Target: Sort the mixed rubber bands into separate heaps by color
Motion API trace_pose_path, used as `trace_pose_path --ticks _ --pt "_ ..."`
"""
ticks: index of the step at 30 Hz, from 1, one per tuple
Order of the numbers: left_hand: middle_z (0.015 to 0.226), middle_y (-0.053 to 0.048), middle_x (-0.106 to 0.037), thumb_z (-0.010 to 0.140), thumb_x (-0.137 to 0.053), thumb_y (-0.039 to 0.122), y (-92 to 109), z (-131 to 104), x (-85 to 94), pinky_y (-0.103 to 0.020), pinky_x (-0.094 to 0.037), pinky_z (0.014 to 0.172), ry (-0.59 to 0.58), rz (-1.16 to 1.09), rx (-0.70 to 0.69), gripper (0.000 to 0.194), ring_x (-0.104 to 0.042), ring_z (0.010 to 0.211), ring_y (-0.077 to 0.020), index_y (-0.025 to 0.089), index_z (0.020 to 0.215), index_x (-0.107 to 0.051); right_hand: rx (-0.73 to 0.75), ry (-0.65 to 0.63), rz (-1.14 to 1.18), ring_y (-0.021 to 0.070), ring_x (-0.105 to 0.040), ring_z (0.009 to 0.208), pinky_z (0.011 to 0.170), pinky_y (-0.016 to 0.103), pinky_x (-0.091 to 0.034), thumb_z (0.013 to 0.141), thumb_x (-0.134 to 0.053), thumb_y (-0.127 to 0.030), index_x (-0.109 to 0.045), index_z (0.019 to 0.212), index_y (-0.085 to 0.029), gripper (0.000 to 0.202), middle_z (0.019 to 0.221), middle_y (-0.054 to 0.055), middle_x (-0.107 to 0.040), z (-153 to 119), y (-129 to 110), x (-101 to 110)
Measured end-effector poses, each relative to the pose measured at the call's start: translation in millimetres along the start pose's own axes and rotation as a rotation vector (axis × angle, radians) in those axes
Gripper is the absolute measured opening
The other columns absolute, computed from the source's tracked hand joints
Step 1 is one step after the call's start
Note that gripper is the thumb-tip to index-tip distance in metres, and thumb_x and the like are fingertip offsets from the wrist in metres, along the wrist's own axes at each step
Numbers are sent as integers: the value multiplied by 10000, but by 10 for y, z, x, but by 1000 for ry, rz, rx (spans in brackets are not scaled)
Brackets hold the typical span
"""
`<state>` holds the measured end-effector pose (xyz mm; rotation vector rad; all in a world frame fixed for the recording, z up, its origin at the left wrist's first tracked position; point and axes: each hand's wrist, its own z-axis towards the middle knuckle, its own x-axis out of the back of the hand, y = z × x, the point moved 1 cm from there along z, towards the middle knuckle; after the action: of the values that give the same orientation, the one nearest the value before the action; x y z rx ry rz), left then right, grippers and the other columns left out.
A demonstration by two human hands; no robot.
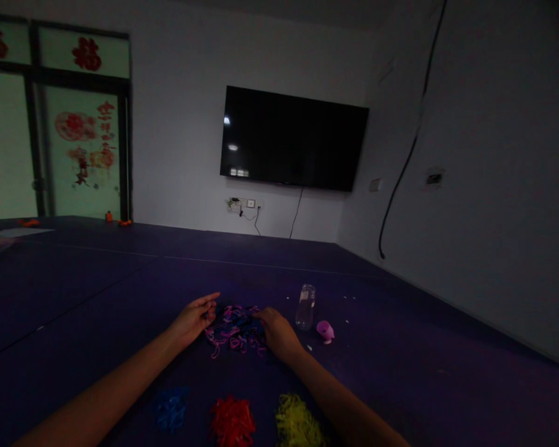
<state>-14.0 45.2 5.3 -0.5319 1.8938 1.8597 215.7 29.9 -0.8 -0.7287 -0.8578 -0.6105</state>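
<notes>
A loose pile of pink and dark blue rubber bands lies on the dark purple surface between my two hands. At its left edge is my left hand, index finger stretched out and the other fingers loosely bent, with nothing visible in it. My right hand reaches the pile's right side, its fingertips drawn together among the bands; whatever they pinch is hidden. Closer to me sit separate heaps of blue rubber bands, red rubber bands and yellow rubber bands.
Right of my right hand stand a clear bottle and a small pink cup-like object. White scraps lie around them. Orange pieces are at the far left edge. A television hangs on the wall beyond.
</notes>
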Motion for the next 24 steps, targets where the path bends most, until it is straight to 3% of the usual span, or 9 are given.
trace_pose_path --ticks 3,5,9,12,15,20,24 --pt "603 10 -475 790 -482 24 -6 16 36 -127 -276 349 10 55 -28 209 -378 399 -19 98 878 -656 -35 35 15 147 -548 956 840 234 -393 799 -377 -56 -612 1054 -210 380 1017 52 -617 -10 5 11" --pt "564 35 -446 805 -523 156 14 0 52 -145 -207 329 28 196 -100 156 -324 370 -27 113 886 -648 -82 69 8 156 -558 933 817 236 -396 800 -432 -100 -632 1006 -213 309 985 45 -631 -15 22 15" --pt "566 27 -498 767 -541 414 64 -114 18 -188 -284 401 -11 782 -395 285 -419 454 -92 157 807 -656 -169 134 -2 159 -583 822 731 230 -403 770 -521 -165 -669 818 -210 163 853 29 -654 -21 50 22" --pt "623 6 -547 766 -532 400 50 -212 -40 -219 -343 508 -151 1285 -589 259 -494 572 -129 182 698 -655 -174 151 0 151 -587 766 683 225 -401 775 -522 -194 -669 793 -214 150 807 18 -657 -28 49 27" --pt "653 5 -556 780 -518 337 10 -264 -73 -225 -341 542 -269 1586 -645 204 -519 604 -131 199 707 -650 -154 160 -13 148 -591 769 681 224 -403 784 -497 -182 -668 832 -212 181 831 20 -664 -32 44 23" --pt "700 -1 -571 787 -512 278 -5 -280 -76 -227 -345 563 -277 1744 -640 172 -545 649 -137 201 718 -649 -159 159 -43 159 -593 871 776 233 -405 763 -510 -191 -668 919 -222 225 912 24 -675 -35 45 11" --pt "684 0 -561 800 -489 263 5 -283 -76 -226 -341 552 -263 1763 -636 208 -545 641 -137 198 678 -645 -155 96 -75 168 -614 836 773 244 -418 720 -555 -252 -662 979 -253 280 917 10 -686 -53 7 26"
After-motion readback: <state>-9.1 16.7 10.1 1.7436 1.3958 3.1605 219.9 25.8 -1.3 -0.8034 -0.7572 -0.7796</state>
